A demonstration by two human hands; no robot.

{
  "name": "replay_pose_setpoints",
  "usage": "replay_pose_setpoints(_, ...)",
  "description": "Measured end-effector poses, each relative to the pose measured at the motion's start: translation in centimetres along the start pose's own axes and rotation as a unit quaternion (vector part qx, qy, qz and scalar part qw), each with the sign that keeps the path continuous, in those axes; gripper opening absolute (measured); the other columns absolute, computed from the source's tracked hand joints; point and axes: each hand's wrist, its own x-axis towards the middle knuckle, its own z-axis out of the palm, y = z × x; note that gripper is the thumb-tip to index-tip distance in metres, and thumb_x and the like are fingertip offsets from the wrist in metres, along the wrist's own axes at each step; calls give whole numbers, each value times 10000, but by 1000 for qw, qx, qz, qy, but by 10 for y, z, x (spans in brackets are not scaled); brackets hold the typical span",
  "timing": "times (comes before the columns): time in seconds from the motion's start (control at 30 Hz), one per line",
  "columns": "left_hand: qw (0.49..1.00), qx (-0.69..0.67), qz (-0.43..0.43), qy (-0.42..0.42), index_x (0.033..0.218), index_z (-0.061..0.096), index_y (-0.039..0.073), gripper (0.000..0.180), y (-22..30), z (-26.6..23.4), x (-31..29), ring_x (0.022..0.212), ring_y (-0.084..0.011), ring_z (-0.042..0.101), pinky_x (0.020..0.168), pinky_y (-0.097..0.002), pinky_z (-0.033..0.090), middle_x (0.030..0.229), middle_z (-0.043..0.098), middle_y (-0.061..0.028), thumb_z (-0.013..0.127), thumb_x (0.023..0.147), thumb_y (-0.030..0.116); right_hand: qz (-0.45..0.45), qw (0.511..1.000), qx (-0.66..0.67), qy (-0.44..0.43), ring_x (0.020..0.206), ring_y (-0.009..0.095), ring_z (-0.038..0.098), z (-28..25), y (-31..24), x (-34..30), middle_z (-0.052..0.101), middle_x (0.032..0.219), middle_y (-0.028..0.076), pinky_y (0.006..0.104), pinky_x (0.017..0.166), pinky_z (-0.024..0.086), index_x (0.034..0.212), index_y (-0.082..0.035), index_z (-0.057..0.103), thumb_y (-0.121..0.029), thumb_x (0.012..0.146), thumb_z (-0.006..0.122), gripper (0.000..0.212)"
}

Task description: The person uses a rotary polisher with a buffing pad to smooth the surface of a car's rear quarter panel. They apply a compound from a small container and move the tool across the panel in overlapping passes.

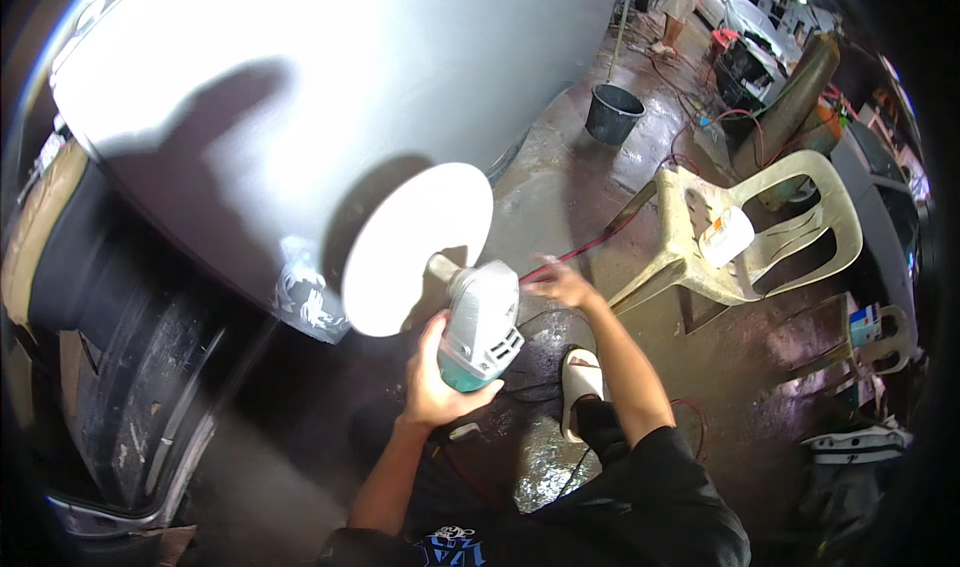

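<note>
My left hand (435, 382) is wrapped round the body of a grey and green power polisher (483, 322). A large round white pad (415, 242) on its spindle stands tilted close to a glossy light grey car panel (400, 77); whether they touch I cannot tell. White smears (308, 292) mark the panel's lower corner, left of the pad. My right hand (562, 283) hovers just right of the polisher, fingers stretched out and apart, with nothing visible in them. A red cord (600, 239) runs behind those fingers.
A stained plastic chair (690, 212) at the right holds a white container (727, 237). Farther back stand a black bucket (613, 117) and a gas cylinder (800, 97). Cords cross the wet floor. An open car door frame (150, 407) lies at the left. A person (680, 7) stands far off.
</note>
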Motion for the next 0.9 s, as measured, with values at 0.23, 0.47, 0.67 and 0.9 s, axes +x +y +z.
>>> replay_pose_setpoints(0.23, 991, -108, -64, -52, 1534, 274, 101, 1137, -43, 63, -67, 1283, -319, 574, 1073, -372, 453, 1436, 523, -190, 924, 625, 310, 389, 913, -80, 95, 507, 79, 511, -149, 139, -161, 600, 668, -39, 261, 423, 375, 1062, -107, 692, -313, 865, 775, 297)
replay_pose_setpoints(0.47, 941, -155, -225, -200, 1540, 267, 195, 1101, -68, 83, -108, 1190, -407, 615, 1021, -425, 482, 1327, 592, -226, 883, 646, 381, 224, 812, 332, 424, 1380, 331, 415, -194, 227, -225, 374, 1520, 194, 537, 1092, 358, 1482, -21, 367, -565, 876, 711, 884)
replay_pose_setpoints(0.67, 941, -122, -254, -190, 1542, 257, 240, 1101, -88, 85, -121, 1180, -431, 612, 1020, -454, 478, 1316, 600, -225, 877, 646, 399, 43, 755, 478, 447, 1337, 339, 461, -219, 241, -186, 455, 1427, 214, 532, 1133, 360, 1424, 26, 397, -439, 936, 687, 734)
replay_pose_setpoints(0.9, 937, -117, -276, -177, 1527, 269, 172, 1123, -94, 73, -134, 1239, -390, 589, 1065, -427, 443, 1324, 594, -236, 905, 627, 385, 26, 707, 516, 484, 1195, 355, 539, -214, 237, -177, 502, 1260, 213, 459, 1085, 482, 1414, -19, 416, -269, 966, 670, 572)
